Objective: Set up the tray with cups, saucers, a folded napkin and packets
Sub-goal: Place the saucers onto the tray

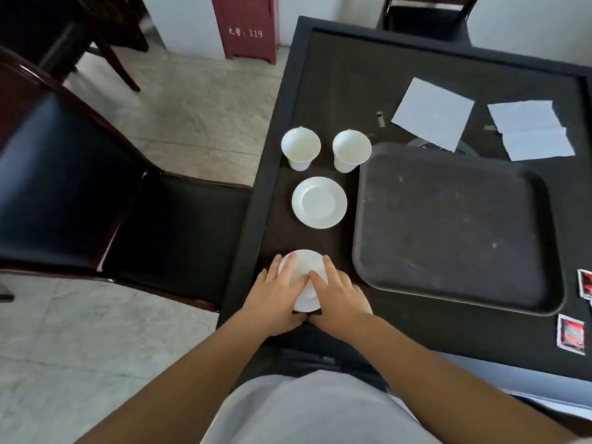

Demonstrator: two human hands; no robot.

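Observation:
Both hands rest on a white saucer (304, 267) at the table's near left edge: my left hand (277, 294) covers its left side, my right hand (336, 294) its right side, fingers flat on top. A second white saucer (319, 202) lies just beyond it. Two white cups (300, 148) (351, 150) stand upright side by side farther back. The dark tray (455, 232) sits bare to the right. Two white napkins (432, 113) (533, 129) lie flat behind the tray. Red packets (571, 335) (585, 283) lie at the right edge.
The dark table (349, 75) has a raised rim. A black-seated wooden chair (96, 203) stands close to its left side. A red cabinet (248, 25) and another chair stand at the back.

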